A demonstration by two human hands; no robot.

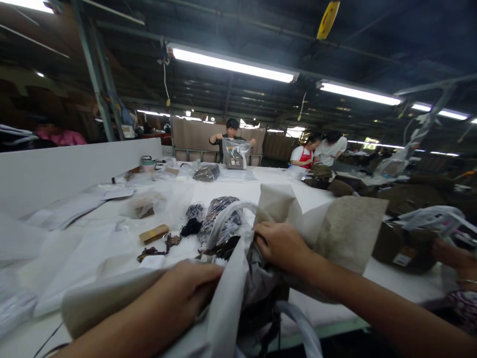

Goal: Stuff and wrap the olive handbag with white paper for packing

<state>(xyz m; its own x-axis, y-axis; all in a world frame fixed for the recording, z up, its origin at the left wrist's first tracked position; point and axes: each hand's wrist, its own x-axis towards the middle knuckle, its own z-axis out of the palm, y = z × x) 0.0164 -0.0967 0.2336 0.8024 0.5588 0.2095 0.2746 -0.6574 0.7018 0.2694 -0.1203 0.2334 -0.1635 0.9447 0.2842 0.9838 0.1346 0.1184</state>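
Observation:
My left hand (186,293) is closed on the near edge of a pale beige wrapping sheet (328,228) at the front of the white table (89,258). Gripping the same sheet higher up, at its crumpled middle, is my right hand (279,244). The sheet fans out to the right behind that hand. Between my hands sits a bundle of grey paper and a dark item (261,293) with white handles (227,219); what the item is I cannot tell.
Dark trims in clear bags (219,216), a small tan block (154,233) and loose plastic bags lie beyond my hands. A person (231,136) at the far end holds up a bagged item. Other people work at right, and another person's hand (452,256) is at the right edge.

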